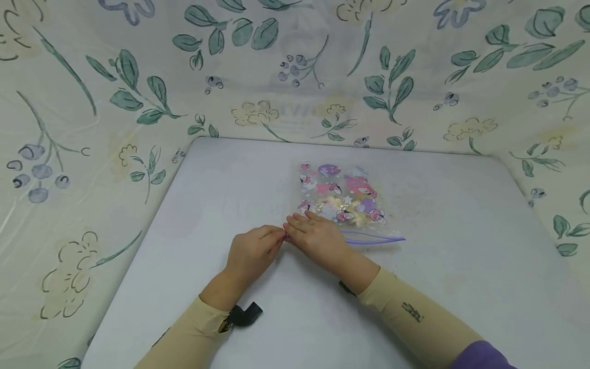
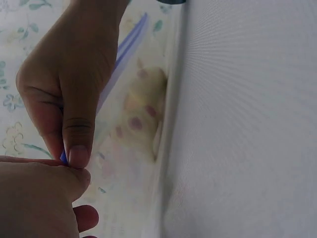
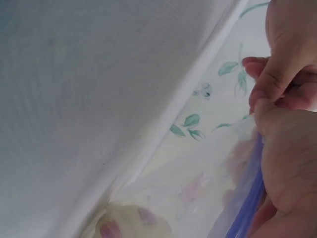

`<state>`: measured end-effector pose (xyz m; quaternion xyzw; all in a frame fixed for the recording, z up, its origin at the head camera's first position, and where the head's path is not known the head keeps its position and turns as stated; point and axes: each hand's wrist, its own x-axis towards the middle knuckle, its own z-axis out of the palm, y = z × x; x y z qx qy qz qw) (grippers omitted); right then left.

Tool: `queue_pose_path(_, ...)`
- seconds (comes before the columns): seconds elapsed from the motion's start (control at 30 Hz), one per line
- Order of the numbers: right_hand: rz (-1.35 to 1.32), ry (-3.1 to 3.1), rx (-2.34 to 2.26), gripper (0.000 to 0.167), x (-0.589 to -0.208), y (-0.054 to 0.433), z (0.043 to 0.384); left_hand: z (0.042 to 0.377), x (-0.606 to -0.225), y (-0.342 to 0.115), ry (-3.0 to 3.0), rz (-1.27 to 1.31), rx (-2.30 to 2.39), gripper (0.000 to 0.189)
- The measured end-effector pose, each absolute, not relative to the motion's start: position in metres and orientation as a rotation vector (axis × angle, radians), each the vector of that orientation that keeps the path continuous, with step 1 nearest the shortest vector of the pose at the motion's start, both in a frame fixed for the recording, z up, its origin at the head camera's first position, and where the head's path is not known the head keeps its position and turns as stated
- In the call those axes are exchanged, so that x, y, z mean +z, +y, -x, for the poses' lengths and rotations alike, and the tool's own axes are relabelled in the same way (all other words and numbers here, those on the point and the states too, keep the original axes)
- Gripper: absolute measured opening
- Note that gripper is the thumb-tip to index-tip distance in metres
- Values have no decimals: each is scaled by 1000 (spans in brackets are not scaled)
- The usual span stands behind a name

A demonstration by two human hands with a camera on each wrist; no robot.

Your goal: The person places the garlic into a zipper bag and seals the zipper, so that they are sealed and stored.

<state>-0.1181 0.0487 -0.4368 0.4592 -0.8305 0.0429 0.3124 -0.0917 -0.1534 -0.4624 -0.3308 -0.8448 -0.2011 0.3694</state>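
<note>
A clear zip bag [image 1: 334,189] printed with pink and purple cartoon figures lies on the table, its purple zip edge [image 1: 378,242] facing the person. The zip strips stand a little apart on the right side. At the left end of the zip, the left hand [image 1: 254,252] pinches the corner between thumb and fingers. Right beside it, the right hand [image 1: 319,242] pinches the purple strip, its thumb pressed against it in the left wrist view. Gold and pale yellow contents [image 3: 133,222] bulge inside the bag; their kind is blurred.
The white tabletop [image 1: 207,195] extends around the bag on all sides. A floral-patterned sheet [image 1: 295,102] hangs behind the table and along both sides. A black wrist mount [image 1: 246,314] sticks out from the left sleeve.
</note>
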Motion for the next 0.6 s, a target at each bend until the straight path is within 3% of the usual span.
queue_pose_path(0.23, -1208, -2181, 178, 30, -439, 49, 121, 91, -460, -154, -2118, 923, -472, 26)
queue_pose_path(0.47, -1203, -2200, 214, 29, -443, 52, 123, 91, -459, -152, -2118, 952, -511, 18)
queue_pose_path(0.6, -1224, -2257, 190, 37, -443, 56, 124, 90, -460, -151, -2140, 959, -542, 17)
